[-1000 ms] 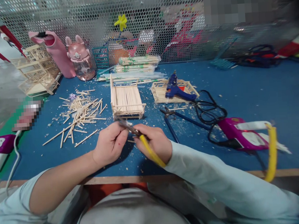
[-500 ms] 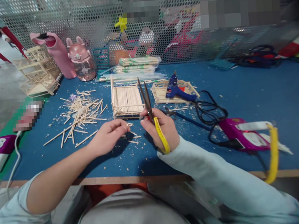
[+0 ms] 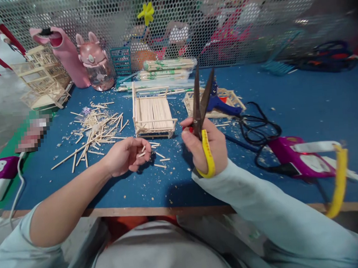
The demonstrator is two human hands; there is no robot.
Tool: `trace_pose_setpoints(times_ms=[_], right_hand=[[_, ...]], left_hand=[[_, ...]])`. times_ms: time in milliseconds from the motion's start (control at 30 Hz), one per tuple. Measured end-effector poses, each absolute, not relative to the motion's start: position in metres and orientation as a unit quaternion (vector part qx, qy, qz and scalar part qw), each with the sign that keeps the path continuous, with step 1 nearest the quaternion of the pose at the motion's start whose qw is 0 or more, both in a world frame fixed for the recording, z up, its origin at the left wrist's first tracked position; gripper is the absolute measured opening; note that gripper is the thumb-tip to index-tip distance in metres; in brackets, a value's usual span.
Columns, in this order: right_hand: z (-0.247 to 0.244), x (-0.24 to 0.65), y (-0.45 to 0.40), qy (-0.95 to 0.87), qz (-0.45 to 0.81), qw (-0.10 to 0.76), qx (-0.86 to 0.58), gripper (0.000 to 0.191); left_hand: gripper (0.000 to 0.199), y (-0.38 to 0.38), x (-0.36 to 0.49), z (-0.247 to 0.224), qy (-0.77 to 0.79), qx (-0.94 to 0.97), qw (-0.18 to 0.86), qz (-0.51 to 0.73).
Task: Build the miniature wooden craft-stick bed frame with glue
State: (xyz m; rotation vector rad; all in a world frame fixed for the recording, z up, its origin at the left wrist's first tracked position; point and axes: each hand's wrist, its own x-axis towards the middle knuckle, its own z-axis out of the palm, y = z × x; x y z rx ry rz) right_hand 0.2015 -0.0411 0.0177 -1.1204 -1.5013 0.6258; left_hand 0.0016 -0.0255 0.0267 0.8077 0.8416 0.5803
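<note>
My left hand [image 3: 127,154] is turned palm up with its fingers curled around a few short wooden stick pieces [image 3: 142,151]. In my right hand [image 3: 211,146] is a pair of scissors [image 3: 201,102], blades upward and spread apart. A yellow-covered handle loops over that hand; something small and red shows by the thumb, too hidden to name. Between and beyond both hands stands a small stick-built frame [image 3: 153,115] with a slatted floor and low rails. Several cut stick pieces [image 3: 160,166] lie on the blue table just right of my left hand.
A pile of sticks [image 3: 97,133] is at left. Behind my right hand, a blue glue gun [image 3: 226,107] rests on another stick frame [image 3: 191,105]. Its black cord [image 3: 259,123] loops near a purple power strip [image 3: 302,161]. Pink bottles [image 3: 71,61] and a stick model [image 3: 42,79] stand back left.
My left hand has turned over and its fingers have loosened, showing stick pieces in the palm. My right hand has moved right, and the scissor blades are spread wider.
</note>
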Motion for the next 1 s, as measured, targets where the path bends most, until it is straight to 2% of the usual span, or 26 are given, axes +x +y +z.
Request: trace_pose_setpoints(times_ms=[100, 233, 333, 467, 533, 600, 700, 800, 867, 1000], right_hand=[[0.015, 0.201, -0.04, -0.628, 0.28, 0.566, -0.455, 0.023], [0.009, 0.201, -0.036, -0.621, 0.298, 0.593, -0.418, 0.019], [0.006, 0.202, -0.035, -0.628, 0.289, 0.596, -0.408, 0.017], [0.008, 0.202, -0.037, -0.659, 0.25, 0.588, -0.397, 0.014], [0.009, 0.202, -0.038, -0.668, 0.247, 0.583, -0.392, 0.014], [0.008, 0.202, -0.038, -0.669, 0.254, 0.578, -0.392, 0.015], [0.008, 0.202, -0.039, -0.672, 0.26, 0.567, -0.399, 0.017], [0.01, 0.201, -0.04, -0.679, 0.249, 0.557, -0.408, 0.016], [0.013, 0.201, -0.041, -0.682, 0.236, 0.554, -0.414, 0.014], [0.017, 0.199, -0.043, -0.7, 0.23, 0.518, -0.434, 0.015]], left_hand=[[0.031, -0.024, 0.003, 0.023, 0.402, 0.376, 0.789, 0.272], [0.033, -0.024, 0.004, 0.019, 0.441, 0.434, 0.722, 0.308], [0.029, -0.026, 0.003, 0.015, 0.504, 0.575, 0.555, 0.328], [0.015, -0.024, 0.004, 0.009, 0.526, 0.772, 0.272, 0.23], [0.019, -0.021, 0.005, 0.007, 0.52, 0.816, 0.193, 0.166], [0.022, -0.018, 0.007, 0.007, 0.517, 0.833, 0.157, 0.116], [0.024, -0.018, 0.009, 0.01, 0.522, 0.839, 0.133, 0.078], [0.022, -0.021, 0.009, 0.013, 0.532, 0.829, 0.146, 0.095], [0.02, -0.025, 0.009, 0.014, 0.538, 0.806, 0.199, 0.146], [0.024, -0.036, 0.009, 0.017, 0.507, 0.73, 0.395, 0.233]])
